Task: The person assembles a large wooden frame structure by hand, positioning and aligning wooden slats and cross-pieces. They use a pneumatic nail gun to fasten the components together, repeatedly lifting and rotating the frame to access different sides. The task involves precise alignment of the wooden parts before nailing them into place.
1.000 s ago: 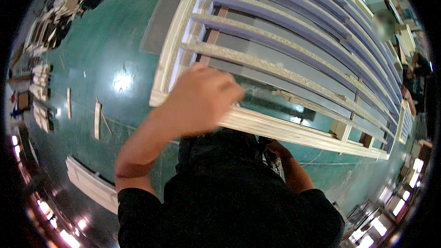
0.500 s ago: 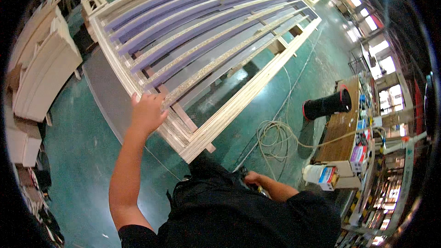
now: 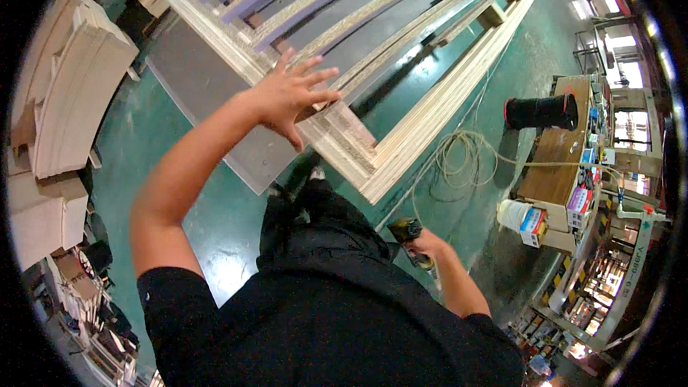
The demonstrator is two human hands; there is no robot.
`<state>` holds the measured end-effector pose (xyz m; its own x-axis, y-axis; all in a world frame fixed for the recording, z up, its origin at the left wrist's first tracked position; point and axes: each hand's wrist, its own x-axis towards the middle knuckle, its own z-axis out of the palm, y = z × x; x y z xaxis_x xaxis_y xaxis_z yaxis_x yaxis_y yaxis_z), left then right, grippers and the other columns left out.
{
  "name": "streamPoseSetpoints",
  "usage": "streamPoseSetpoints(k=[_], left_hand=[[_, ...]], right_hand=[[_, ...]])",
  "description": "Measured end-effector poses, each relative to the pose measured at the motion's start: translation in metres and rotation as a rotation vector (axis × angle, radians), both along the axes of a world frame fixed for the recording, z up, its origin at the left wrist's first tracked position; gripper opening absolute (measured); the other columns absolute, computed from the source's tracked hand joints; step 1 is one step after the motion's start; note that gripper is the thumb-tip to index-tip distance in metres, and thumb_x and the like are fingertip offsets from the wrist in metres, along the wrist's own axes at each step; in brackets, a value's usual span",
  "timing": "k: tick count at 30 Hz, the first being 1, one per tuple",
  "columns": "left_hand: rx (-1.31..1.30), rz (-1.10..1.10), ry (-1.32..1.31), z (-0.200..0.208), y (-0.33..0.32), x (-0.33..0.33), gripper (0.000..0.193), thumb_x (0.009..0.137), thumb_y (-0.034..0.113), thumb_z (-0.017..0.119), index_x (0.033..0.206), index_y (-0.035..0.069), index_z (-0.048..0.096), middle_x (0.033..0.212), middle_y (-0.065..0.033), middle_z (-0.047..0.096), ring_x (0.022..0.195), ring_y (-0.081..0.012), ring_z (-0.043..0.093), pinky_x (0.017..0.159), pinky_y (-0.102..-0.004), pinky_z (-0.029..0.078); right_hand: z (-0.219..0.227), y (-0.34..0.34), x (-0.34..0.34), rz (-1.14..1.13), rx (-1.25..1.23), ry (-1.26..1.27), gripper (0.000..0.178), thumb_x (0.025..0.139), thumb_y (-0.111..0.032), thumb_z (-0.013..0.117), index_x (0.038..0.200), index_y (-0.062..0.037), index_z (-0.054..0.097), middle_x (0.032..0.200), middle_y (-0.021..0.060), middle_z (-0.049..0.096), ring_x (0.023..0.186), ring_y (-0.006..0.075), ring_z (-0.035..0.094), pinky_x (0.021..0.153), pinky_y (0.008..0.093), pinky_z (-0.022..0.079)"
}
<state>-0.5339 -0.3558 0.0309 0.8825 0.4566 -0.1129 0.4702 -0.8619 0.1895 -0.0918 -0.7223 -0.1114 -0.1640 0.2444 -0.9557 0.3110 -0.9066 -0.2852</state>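
My left hand (image 3: pixel 290 97) is open, its fingers spread over the near end rail of a large wooden frame (image 3: pixel 423 140). Whether the palm rests on the wood or hovers just above it, I cannot tell. Close to the fingers, a long pale slat (image 3: pixel 380 64) meets that rail. Several slats with purple sides (image 3: pixel 287 32) run along the frame. Low by my right side, away from the frame, my right hand (image 3: pixel 428 242) is closed around a dark nail gun (image 3: pixel 407 230); the fingers partly hide its grip.
A grey sheet (image 3: pixel 193 72) lies under the frame's near end. Left stands a stack of curved pale boards (image 3: pixel 82 93). Coiled hose (image 3: pixel 459 161) lies on the green floor to the right, near a black cylinder with red rims (image 3: pixel 541 112), a brown-topped bench (image 3: pixel 548 172) and a white bucket (image 3: pixel 512 215).
My left hand has shifted along the end rail toward the near corner, its fingers now spread wider. The nail gun shows more fully in my right hand. The view has moved, placing the frame higher.
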Motion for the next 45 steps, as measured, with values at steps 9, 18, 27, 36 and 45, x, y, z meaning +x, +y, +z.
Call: streamPoseSetpoints(k=[9, 18, 27, 36, 45], left_hand=[[-0.058, -0.268, -0.160, -0.016, 0.031, -0.003, 0.119, 0.042, 0.057, 0.090, 0.148, 0.025, 0.046, 0.164, 0.0009, 0.027, 0.152, -0.0343, 0.019, 0.114, -0.0745, 0.005], [-0.127, -0.285, -0.245, -0.035, 0.037, -0.005, 0.112, 0.047, 0.049, 0.090, 0.146, 0.020, 0.047, 0.158, 0.0041, 0.040, 0.129, -0.0223, 0.056, 0.114, -0.0738, 0.007], [-0.118, -0.272, -0.259, -0.037, 0.038, -0.009, 0.110, 0.048, 0.050, 0.088, 0.146, 0.019, 0.048, 0.156, 0.0044, 0.042, 0.118, -0.0231, 0.062, 0.115, -0.0726, 0.007], [-0.137, -0.274, -0.297, -0.040, 0.040, -0.005, 0.107, 0.046, 0.047, 0.087, 0.143, 0.019, 0.052, 0.155, 0.0050, 0.043, 0.115, -0.0226, 0.063, 0.115, -0.0719, 0.005], [-0.128, -0.263, -0.283, -0.039, 0.040, -0.006, 0.107, 0.045, 0.049, 0.087, 0.142, 0.020, 0.053, 0.155, 0.0056, 0.043, 0.114, -0.0224, 0.064, 0.115, -0.0720, 0.007]], right_hand=[[0.279, 0.175, -0.157, 0.437, 0.738, 0.118, 0.058, 0.076, -0.014, 0.085, 0.126, -0.0018, 0.061, 0.119, 0.0096, 0.069, 0.107, 0.0170, 0.063, 0.096, 0.0341, 0.050], [0.228, 0.273, -0.232, 0.413, 0.726, -0.210, 0.036, 0.080, -0.013, 0.077, 0.111, 0.0000, 0.065, 0.094, 0.0097, 0.072, 0.084, 0.0138, 0.063, 0.078, 0.0327, 0.053], [0.234, 0.287, -0.250, 0.365, 0.589, -0.225, 0.043, 0.074, -0.004, 0.077, 0.114, 0.0028, 0.063, 0.098, 0.0091, 0.070, 0.087, 0.0127, 0.060, 0.083, 0.0301, 0.052], [0.231, 0.286, -0.245, 0.416, 0.673, -0.250, 0.040, 0.075, -0.004, 0.075, 0.113, 0.0024, 0.064, 0.096, 0.0121, 0.071, 0.085, 0.0151, 0.062, 0.082, 0.0311, 0.053], [0.238, 0.289, -0.248, 0.484, 0.679, -0.331, 0.031, 0.079, -0.012, 0.074, 0.106, -0.0009, 0.065, 0.088, 0.0112, 0.071, 0.077, 0.0164, 0.064, 0.073, 0.0346, 0.054]])
